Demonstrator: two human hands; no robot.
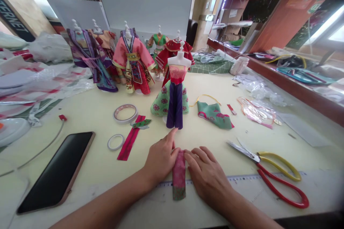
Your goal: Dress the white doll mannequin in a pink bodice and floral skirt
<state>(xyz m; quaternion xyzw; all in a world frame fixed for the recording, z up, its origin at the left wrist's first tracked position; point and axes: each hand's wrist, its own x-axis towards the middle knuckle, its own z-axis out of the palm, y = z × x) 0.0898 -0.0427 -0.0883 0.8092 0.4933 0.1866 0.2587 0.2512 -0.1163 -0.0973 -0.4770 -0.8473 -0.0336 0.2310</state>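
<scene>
A pink fabric strip (179, 173) with a green lower end lies on the table between my hands, partly over a clear ruler. My left hand (161, 157) pinches its upper left corner, the index finger pointing toward the doll form. The thumb and fingers of my right hand (208, 170) are at the strip's upper right corner. Just beyond stands a small white doll form (180, 60) in a pink top, purple front panel (176, 109) and green floral skirt. A crimson strip (131, 139) lies to the left, and a green fabric piece (216, 115) to the right.
Open scissors (254, 155) with red and yellow handles lie at the right, over the ruler (242, 178). A phone (57, 170) and tape rolls (125, 113) are at the left. Several dressed doll forms (134, 62) stand behind, near plastic bags.
</scene>
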